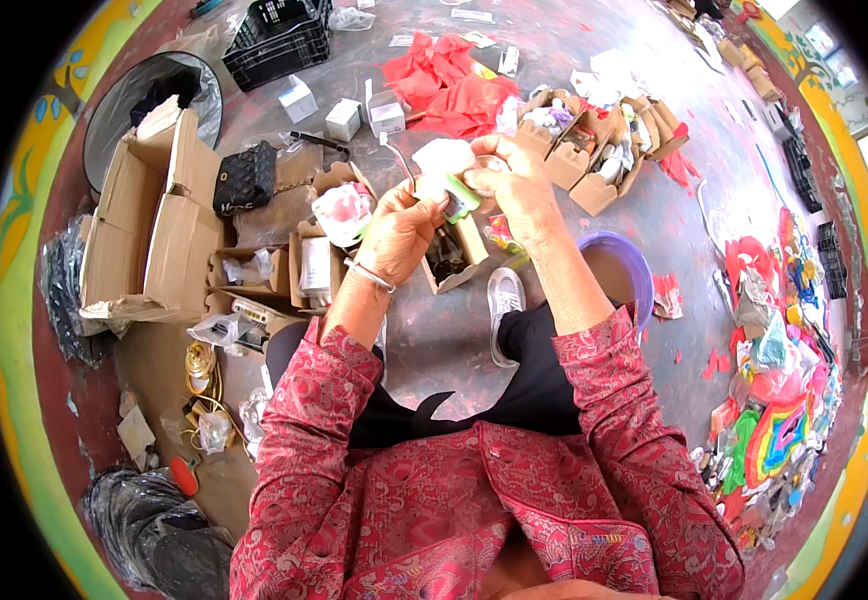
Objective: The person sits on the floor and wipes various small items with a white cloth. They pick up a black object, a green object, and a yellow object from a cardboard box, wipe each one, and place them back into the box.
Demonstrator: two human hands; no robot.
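In front of my chest, my left hand [401,232] is closed around one end of a small green block [463,199] that looks like a battery pack. A thin reddish wire [400,160] with a white plug sticks up beside that hand. My right hand [516,188] pinches a crumpled white piece [445,155], perhaps plastic wrapping, just above the block. Whether the two pieces are joined is hard to make out. Below my hands stands a small open cardboard box [464,258] with dark items inside. A pink and white bundle [343,212] sits in a box left of my left hand.
Open cardboard boxes [184,240] and a black quilted bag [245,180] stand at left. A black crate [276,42] is at the far left. Red cloth [444,90] and filled cardboard trays [594,150] lie ahead. A purple bucket [637,262] is by my right leg; colourful litter [779,400] covers the right side.
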